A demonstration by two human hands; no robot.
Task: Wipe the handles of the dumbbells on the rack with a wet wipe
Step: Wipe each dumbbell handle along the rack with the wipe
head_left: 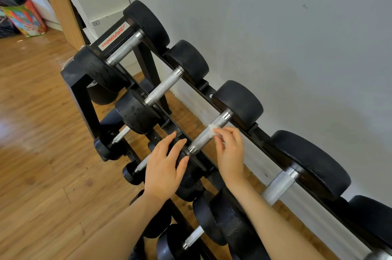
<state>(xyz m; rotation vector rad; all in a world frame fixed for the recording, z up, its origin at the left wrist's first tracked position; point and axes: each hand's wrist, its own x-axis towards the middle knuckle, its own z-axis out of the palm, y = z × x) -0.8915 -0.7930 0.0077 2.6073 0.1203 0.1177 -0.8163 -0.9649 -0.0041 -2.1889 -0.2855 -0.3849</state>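
Your right hand [230,153] pinched the wet wipe [212,130] against the third dumbbell's handle [209,132] on the rack [82,98]; your left hand [164,166] lay flat, fingers straight, on its near head; that small wad could have slipped off the knurling under so light a pinch.

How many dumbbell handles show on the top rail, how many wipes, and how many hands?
Top-rail dumbbell handles: 4, the third under the wipe
Wet wipe: 1
Hands: 2, left hand, right hand
Total: 7
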